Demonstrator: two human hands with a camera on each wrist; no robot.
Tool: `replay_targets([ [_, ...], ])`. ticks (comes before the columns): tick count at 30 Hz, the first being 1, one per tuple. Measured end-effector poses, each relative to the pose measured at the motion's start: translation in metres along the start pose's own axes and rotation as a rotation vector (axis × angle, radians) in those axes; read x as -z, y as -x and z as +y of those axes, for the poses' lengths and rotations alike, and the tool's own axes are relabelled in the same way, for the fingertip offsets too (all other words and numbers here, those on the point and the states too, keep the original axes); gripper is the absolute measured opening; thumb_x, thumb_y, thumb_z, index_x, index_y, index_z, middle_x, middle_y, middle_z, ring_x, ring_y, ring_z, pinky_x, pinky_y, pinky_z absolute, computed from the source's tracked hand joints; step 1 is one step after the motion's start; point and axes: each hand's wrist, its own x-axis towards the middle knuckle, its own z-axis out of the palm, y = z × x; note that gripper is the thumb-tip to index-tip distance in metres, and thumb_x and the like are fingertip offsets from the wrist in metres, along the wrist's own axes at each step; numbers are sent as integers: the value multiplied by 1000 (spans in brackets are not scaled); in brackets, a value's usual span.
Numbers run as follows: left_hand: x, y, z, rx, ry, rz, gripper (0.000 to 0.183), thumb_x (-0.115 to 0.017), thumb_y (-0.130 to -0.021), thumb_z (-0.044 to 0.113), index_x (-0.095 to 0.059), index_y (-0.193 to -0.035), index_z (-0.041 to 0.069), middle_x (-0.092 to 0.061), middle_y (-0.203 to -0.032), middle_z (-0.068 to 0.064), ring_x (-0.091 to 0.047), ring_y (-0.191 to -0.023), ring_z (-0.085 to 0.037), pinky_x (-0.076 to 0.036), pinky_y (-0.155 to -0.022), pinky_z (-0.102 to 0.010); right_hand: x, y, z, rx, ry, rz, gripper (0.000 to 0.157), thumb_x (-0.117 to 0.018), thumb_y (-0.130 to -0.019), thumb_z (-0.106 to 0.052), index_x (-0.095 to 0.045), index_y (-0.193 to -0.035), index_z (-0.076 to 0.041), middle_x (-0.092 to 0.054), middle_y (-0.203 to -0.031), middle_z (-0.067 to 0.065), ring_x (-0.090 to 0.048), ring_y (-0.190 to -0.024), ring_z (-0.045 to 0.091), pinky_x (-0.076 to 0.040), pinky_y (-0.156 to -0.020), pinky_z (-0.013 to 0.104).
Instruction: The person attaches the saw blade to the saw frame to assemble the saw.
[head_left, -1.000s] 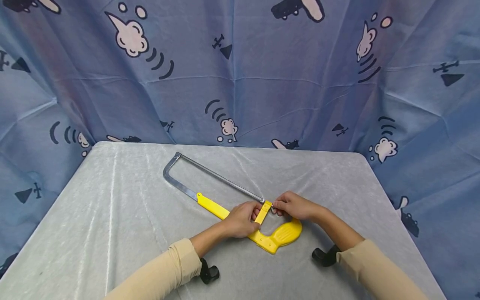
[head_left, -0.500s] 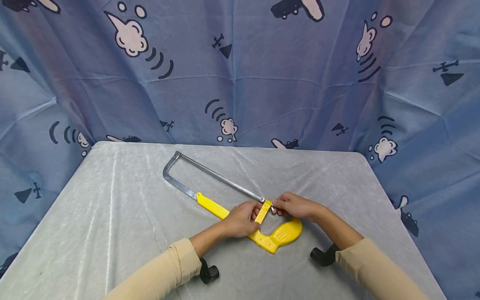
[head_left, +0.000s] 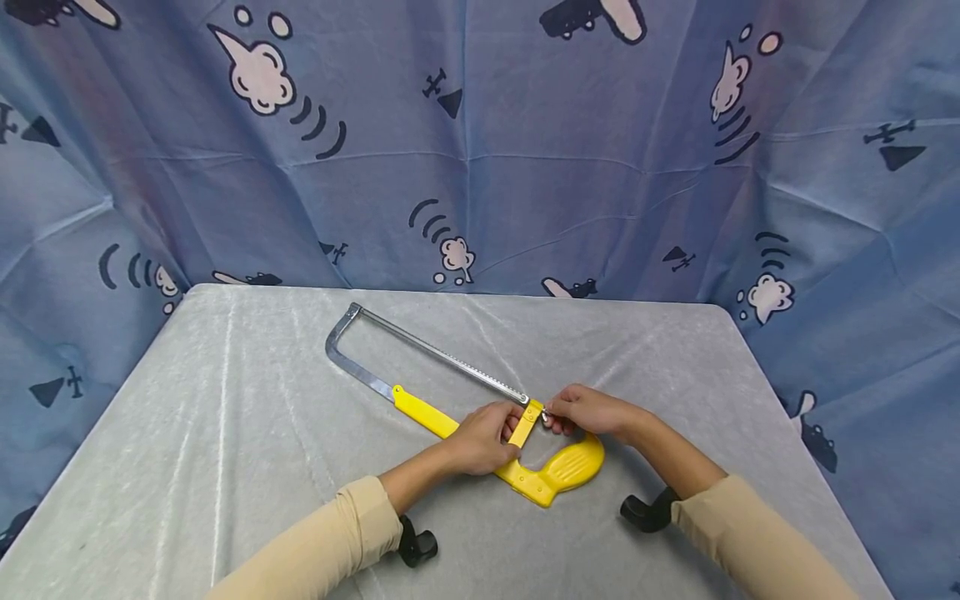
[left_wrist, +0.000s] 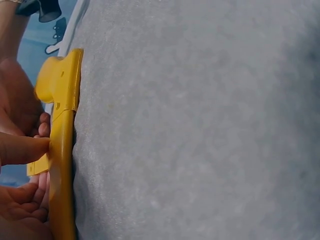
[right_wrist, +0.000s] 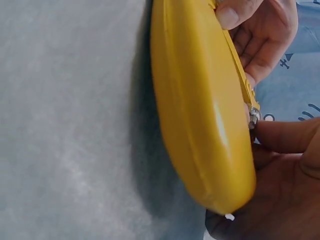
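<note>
A hacksaw (head_left: 423, 410) with a yellow frame and handle lies on the table, its silver blade side (head_left: 442, 354) toward the back. My left hand (head_left: 482, 439) grips the yellow frame near the short upright piece, thumb and fingers around it. At the near end of the blade, my right hand (head_left: 592, 410) pinches a small metal wing nut (right_wrist: 253, 118) between thumb and fingers. The yellow handle (right_wrist: 205, 110) fills much of the right wrist view and partly hides the right fingers. In the left wrist view, the left thumb (left_wrist: 25, 149) presses on the yellow frame (left_wrist: 62, 165).
A grey velvety cloth (head_left: 247, 417) covers the table. Behind and at both sides hangs a blue patterned curtain (head_left: 525, 167). Black wrist camera mounts (head_left: 418, 546) sit under both forearms.
The right fingers shift very slightly at the wing nut, and the blade side turns a little so its teeth show more plainly. The left hand stays in place.
</note>
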Motion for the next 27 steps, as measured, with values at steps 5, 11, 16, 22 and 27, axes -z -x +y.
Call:
replay_targets([
  [5, 0, 1, 0, -1, -4, -9, 37, -74, -82, 4, -60, -116, 5, -54, -93, 3, -51, -86, -10, -42, -77, -22, -3, 0, -1, 6, 60, 70, 32, -45, -103, -13, -66, -86, 4, -57, -70, 3, -49, -65, 14, -41, -63, 26],
  [11, 1, 0, -4, -42, 35, -32, 39, -75, -81, 0, -61, -117, 0, -57, -94, -1, -53, -86, -12, -44, -76, -22, -5, 2, -4, 12, 183, 197, 32, -52, -99, -19, -69, -80, 1, -57, -66, 4, -48, -59, 15, -39, -56, 26],
  [16, 4, -1, -6, -88, 8, -47, 38, -74, -82, 0, -62, -119, -4, -59, -93, -3, -55, -84, -12, -46, -75, -20, 3, 10, -8, 43, 334, 267, 27, -54, -99, -19, -71, -89, 0, -60, -72, 6, -48, -60, 15, -42, -57, 29],
  [22, 29, 3, -5, -127, -105, -55, 34, -68, -89, 4, -65, -121, -4, -65, -94, -3, -58, -83, -11, -48, -74, -23, 21, 22, -15, 48, 495, 360, 30, -55, -100, -22, -65, -116, 2, -66, -101, 14, -60, -83, 24, -51, -70, 39],
  [27, 71, 8, -14, -124, -231, 78, 32, -67, -91, 7, -66, -121, -3, -69, -98, -7, -62, -87, -17, -52, -78, -33, 36, 32, -15, 52, 620, 496, 50, -55, -100, -31, -51, -137, 2, -55, -133, 26, -54, -118, 42, -39, -97, 62],
])
